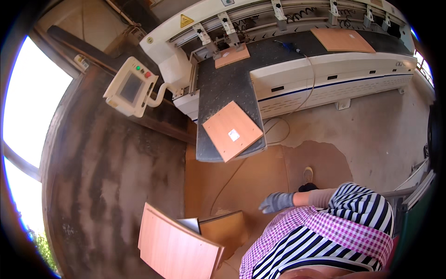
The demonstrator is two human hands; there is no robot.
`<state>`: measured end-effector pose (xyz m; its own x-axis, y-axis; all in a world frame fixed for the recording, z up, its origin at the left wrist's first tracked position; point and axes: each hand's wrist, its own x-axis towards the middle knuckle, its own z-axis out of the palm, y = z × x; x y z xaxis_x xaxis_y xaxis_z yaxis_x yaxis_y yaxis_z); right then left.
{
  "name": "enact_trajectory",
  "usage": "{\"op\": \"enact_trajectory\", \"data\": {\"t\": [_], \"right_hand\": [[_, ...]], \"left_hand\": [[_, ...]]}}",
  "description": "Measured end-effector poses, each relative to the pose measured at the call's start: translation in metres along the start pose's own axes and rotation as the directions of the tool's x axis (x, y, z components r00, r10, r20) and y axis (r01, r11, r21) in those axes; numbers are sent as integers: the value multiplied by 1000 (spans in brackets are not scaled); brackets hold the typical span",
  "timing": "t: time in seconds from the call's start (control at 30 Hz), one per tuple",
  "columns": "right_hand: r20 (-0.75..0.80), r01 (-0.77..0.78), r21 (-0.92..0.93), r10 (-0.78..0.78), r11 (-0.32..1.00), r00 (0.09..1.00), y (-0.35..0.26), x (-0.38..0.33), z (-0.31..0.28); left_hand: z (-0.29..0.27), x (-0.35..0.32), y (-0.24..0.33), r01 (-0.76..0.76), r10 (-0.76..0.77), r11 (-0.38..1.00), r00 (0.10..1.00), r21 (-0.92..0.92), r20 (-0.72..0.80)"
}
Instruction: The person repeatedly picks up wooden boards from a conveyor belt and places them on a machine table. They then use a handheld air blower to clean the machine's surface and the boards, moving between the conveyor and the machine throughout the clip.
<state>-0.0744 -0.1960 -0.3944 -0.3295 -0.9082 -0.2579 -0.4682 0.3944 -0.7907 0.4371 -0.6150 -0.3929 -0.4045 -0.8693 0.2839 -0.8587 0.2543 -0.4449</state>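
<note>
My right hand [277, 202], in a grey work glove, hangs in front of my checked apron with its fingers loosely stretched out and nothing visible in them. My left hand is out of view. Beyond the right hand, a wood-grain panel [227, 125] with a white label lies askew on the near end of the dark machine table [204, 148], one corner past the edge. Upright at the lower left leans a stack of similar wood-grain panels [179, 244], closer to me than the table. The hand touches none of these.
A long white machine [334, 76] spans the back, with clamps above its bed. Two more panels, a small board [232, 55] and a larger board [342, 40], lie there beside a blue air gun [291, 47]. A control box [131, 87] juts out left. Brown sheeting [260, 174] and a hose cover the floor.
</note>
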Motion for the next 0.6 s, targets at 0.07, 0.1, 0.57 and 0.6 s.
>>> {"op": "enact_trajectory", "data": {"t": [0.07, 0.1, 0.57, 0.6], "right_hand": [[-88, -132, 16, 132, 991, 987, 98, -52, -37], [-106, -250, -103, 240, 963, 965, 144, -75, -65], [-846, -604, 143, 413, 784, 336, 389, -210, -328], [-786, -579, 234, 502, 781, 360, 373, -206, -344]], "left_hand": [[-17, -11, 107, 50, -73, 973, 993, -224, -95], [-36, -12, 185, 76, -124, 920, 987, -385, -102], [-413, 77, 728, -470, 399, 331, 855, -818, -330], [-409, 78, 749, -512, 396, 302, 835, -804, -382]]}}
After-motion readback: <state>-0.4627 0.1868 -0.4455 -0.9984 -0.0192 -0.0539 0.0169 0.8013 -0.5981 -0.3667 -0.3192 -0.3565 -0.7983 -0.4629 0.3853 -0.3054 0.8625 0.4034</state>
